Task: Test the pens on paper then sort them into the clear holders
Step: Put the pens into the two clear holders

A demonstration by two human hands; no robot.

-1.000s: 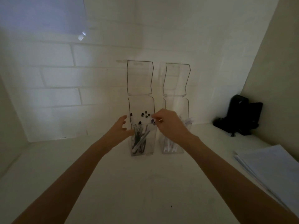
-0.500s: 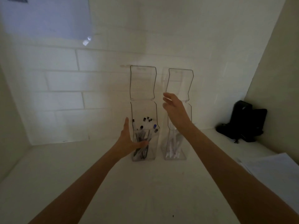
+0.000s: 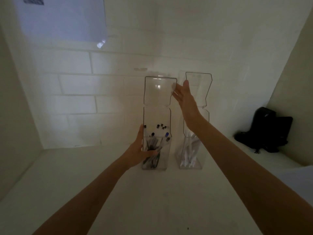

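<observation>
Left holder (image 3: 168, 158) stands on the table (image 3: 152, 200) with dark pens (image 3: 152, 146) inside; it's light, stiff, slick acrylic, so grip low as your left hand (image 3: 137, 150) does, while your right hand (image 3: 184, 97) lays straight fingers (image 3: 186, 85) against its raised lid (image 3: 159, 90).

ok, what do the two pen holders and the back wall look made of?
Both the left holder and the right holder look like clear rigid plastic, likely acrylic, with a glossy finish. The pens show through the walls, and the left one's raised lid carries a bright highlight. The back wall looks like brick or block painted matte white, going by the staggered mortar joints.
</observation>
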